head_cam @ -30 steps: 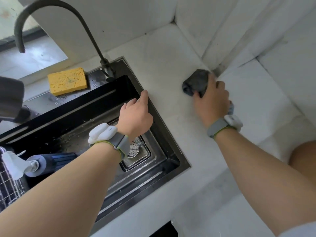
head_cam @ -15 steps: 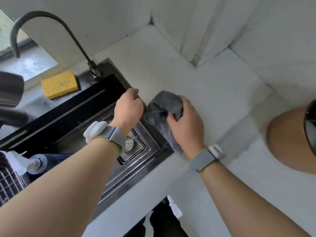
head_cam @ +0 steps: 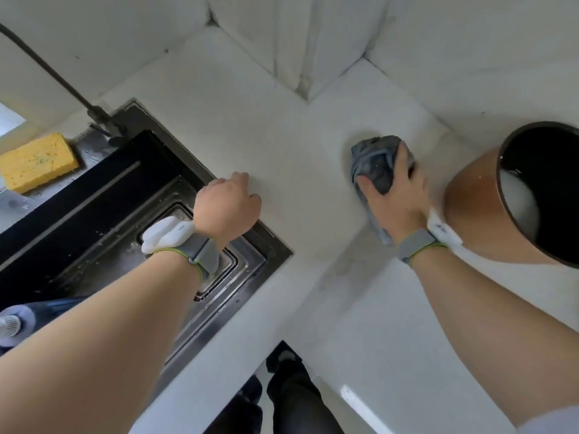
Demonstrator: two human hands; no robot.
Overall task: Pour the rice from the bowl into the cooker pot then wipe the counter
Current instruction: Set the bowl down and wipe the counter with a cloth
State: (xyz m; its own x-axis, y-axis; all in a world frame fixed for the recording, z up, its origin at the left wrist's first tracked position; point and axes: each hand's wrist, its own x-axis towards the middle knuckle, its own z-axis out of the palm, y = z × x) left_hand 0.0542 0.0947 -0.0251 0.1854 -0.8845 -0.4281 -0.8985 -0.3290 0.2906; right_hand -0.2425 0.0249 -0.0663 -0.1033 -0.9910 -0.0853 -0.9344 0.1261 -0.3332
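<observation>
Cloth (head_cam: 374, 166) now beside pot (head_cam: 476, 198), off sink edge

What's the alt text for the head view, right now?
The right hand presses a crumpled grey cloth onto the white counter, beside a copper-coloured cooker pot. The left hand rests loosely closed at the black sink's edge; a yellow sponge lies behind the sink.

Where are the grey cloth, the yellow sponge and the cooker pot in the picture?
grey cloth (head_cam: 372, 158): head view, on the bunched part showing above the fingers.
yellow sponge (head_cam: 36, 162): head view, on the middle of its top face.
cooker pot (head_cam: 470, 202): head view, on its copper-coloured outer wall.
</observation>
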